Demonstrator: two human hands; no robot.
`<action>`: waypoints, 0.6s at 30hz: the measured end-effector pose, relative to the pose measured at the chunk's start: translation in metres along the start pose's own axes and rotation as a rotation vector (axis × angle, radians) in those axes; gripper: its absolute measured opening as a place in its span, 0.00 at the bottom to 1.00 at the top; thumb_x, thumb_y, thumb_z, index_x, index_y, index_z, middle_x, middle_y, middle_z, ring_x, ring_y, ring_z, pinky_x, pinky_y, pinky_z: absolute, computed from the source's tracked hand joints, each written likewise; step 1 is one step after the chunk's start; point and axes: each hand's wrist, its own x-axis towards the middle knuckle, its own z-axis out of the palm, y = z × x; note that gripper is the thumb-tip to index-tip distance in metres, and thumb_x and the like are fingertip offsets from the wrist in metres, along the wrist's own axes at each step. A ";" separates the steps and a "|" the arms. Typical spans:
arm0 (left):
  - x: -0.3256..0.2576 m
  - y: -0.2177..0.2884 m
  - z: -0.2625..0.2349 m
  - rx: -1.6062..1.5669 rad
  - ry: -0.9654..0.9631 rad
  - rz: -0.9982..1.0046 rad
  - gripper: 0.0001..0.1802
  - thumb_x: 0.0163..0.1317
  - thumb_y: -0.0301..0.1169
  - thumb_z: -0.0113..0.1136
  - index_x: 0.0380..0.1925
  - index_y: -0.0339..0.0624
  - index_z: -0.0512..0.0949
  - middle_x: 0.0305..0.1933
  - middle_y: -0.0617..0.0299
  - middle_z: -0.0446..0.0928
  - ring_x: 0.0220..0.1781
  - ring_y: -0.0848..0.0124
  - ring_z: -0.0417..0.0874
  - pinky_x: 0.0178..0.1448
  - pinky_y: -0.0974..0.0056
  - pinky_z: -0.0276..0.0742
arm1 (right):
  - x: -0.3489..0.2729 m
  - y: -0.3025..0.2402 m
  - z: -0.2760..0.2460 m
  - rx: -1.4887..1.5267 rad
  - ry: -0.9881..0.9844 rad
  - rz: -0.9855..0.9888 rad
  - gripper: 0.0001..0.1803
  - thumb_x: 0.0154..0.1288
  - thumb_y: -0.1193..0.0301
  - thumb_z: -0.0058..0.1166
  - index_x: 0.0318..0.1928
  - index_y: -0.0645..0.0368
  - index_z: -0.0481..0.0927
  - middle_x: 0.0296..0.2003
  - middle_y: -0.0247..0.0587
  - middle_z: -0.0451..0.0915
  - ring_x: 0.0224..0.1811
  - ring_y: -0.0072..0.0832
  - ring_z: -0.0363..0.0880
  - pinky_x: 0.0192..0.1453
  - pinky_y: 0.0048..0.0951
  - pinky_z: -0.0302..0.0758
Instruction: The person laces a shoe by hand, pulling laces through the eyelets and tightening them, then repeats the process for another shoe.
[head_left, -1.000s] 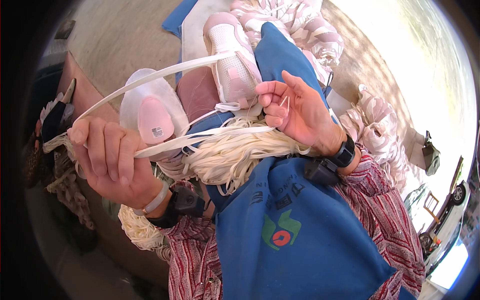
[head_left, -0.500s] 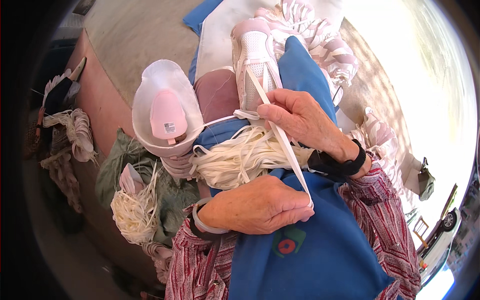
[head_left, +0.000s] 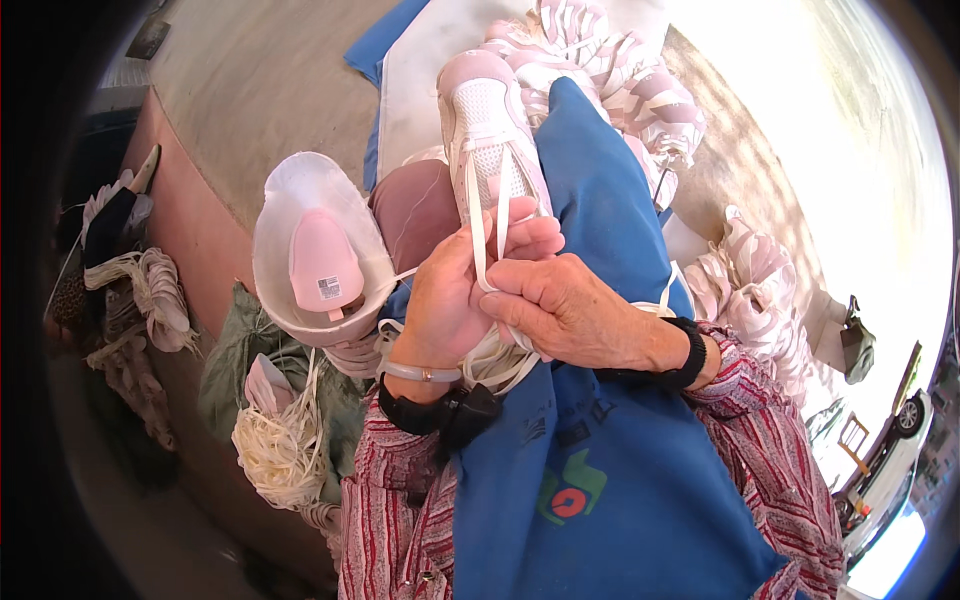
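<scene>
Looks laced only at the far end of the shoe [head_left: 492, 112], rest remaining, with right hand [head_left: 572, 312] pinching the lace [head_left: 473, 200], fingers of left hand [head_left: 445, 300] loosely apart.

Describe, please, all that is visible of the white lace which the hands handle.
The lace is white, flat and narrow, apparently fabric. Two strands leave the forward part of the pink-and-white shoe, one on either side of its mesh, and run nearly side by side toward the wearer. They cross over the left hand and come together where the right hand pinches. I cannot make out its ends.
</scene>
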 end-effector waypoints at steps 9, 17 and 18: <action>-0.014 0.007 -0.022 0.111 0.132 0.184 0.17 0.75 0.38 0.43 0.41 0.36 0.76 0.19 0.71 0.64 0.32 0.70 0.78 0.52 0.57 0.80 | -0.014 0.009 -0.051 -0.404 0.259 -0.277 0.09 0.69 0.69 0.51 0.36 0.62 0.80 0.27 0.41 0.77 0.32 0.36 0.76 0.38 0.34 0.73; -0.121 0.079 -0.071 -0.203 -0.120 0.679 0.10 0.74 0.30 0.43 0.34 0.38 0.70 0.15 0.70 0.57 0.18 0.78 0.62 0.29 0.67 0.69 | -0.035 0.054 -0.119 0.343 0.433 0.311 0.16 0.73 0.63 0.49 0.36 0.62 0.82 0.17 0.22 0.64 0.19 0.13 0.59 0.27 0.19 0.60; -0.131 0.089 -0.084 -0.241 -0.155 0.713 0.09 0.73 0.29 0.45 0.34 0.37 0.71 0.18 0.69 0.60 0.22 0.76 0.64 0.34 0.64 0.71 | -0.039 0.063 -0.127 0.304 0.518 0.392 0.15 0.72 0.64 0.50 0.37 0.63 0.82 0.16 0.22 0.62 0.18 0.13 0.57 0.26 0.19 0.58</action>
